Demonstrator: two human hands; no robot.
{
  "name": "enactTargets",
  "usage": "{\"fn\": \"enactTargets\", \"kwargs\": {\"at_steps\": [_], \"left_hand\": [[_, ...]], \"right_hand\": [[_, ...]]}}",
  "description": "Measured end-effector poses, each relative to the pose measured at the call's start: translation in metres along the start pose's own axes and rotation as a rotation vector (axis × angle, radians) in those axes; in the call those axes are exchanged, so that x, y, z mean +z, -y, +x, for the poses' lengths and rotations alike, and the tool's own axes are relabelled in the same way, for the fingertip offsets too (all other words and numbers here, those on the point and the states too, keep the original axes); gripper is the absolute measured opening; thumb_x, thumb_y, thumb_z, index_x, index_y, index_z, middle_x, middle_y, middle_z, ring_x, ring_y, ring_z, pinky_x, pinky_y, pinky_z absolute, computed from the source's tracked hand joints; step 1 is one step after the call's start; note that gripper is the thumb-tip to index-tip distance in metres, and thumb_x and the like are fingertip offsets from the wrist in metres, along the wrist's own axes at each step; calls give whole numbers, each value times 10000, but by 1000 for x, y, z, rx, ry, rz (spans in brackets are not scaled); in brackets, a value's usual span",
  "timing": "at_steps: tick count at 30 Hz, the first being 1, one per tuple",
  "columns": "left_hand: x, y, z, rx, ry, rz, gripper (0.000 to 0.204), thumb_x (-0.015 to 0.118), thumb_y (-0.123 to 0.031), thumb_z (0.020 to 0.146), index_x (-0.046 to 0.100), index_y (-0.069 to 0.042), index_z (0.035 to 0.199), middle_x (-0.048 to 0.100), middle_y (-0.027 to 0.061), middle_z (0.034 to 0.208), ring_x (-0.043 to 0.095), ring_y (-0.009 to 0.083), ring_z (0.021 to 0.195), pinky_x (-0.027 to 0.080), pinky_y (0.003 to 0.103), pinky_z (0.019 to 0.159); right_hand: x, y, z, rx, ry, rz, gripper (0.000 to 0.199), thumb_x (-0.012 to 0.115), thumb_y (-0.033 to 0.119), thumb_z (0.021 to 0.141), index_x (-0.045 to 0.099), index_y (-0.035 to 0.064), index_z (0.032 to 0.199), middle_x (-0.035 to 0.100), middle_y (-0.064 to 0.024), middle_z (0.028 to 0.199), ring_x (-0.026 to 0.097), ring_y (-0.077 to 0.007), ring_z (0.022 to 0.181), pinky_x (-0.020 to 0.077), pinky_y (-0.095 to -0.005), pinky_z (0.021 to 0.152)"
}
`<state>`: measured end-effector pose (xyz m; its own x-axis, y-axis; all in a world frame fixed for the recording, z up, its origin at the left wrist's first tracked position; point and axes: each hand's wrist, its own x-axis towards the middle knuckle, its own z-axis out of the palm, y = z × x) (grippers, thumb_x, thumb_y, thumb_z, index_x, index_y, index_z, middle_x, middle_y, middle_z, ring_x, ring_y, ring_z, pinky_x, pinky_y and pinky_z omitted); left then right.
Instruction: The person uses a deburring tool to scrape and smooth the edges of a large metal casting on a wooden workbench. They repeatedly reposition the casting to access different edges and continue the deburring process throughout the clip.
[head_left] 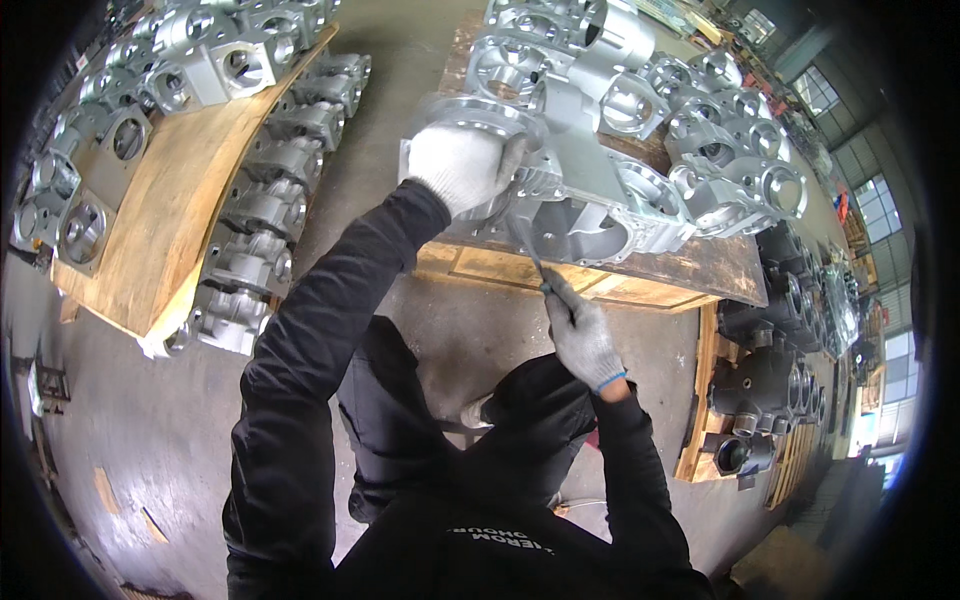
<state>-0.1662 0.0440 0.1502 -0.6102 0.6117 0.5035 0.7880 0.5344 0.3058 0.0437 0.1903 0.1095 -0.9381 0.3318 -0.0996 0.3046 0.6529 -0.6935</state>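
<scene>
My left hand point(462, 165), in a white knit glove, grips the round flange end of a silvery cast metal housing point(585, 165). Its fingers are partly hidden against the flange, with the thumb toward the right. The housing lies near the front edge of a wooden-topped bench point(700, 262), an opening facing me. Closed around the handle of a flat, slim tool that looks like a file point(527, 238) is my right hand point(583, 335), in a grey glove with a blue cuff edge. The tool points up and away from me, its far end at the housing's near opening.
More silvery castings point(735, 190) crowd the bench behind and to the right. On the left, a plywood sheet point(170, 220) bears several castings, with more stacked beneath it. Dark castings point(760, 385) stand on a wooden pallet at the right. Scraps point(107, 490) lie on the floor at lower left.
</scene>
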Motion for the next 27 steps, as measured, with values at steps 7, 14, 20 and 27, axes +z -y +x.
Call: {"fn": "enactTargets", "kwargs": {"at_steps": [7,14,20,27], "left_hand": [[-1,-9,-1,22,-148,26,509,398,-434,1053,740,-83,918,712,160,752,680,374,622,552,476,602],[2,-10,1,-28,-112,257,656,404,-449,1060,713,-60,632,632,154,548,639,345,484,543,444,543],[-2,-9,0,18,-152,291,666,409,-472,1061,724,-42,661,640,183,573,659,364,526,544,468,562],[-22,-6,-3,137,-95,1,412,505,-415,1037,715,-61,1059,719,206,961,702,377,894,548,478,814]], "right_hand": [[-23,3,11,92,198,441,508,558,326,1024,583,27,1433,618,-74,806,558,-120,668,471,-281,620],[-10,5,7,242,292,1113,429,564,311,1042,562,107,1418,444,45,633,384,-85,457,287,-259,422],[10,-36,-51,110,158,1066,505,491,255,1090,435,39,1543,501,39,757,480,-64,635,398,-237,583],[7,-71,-117,-132,-421,842,377,572,-2,1014,524,-12,1388,570,-1,897,562,-67,738,488,-226,611]]}}
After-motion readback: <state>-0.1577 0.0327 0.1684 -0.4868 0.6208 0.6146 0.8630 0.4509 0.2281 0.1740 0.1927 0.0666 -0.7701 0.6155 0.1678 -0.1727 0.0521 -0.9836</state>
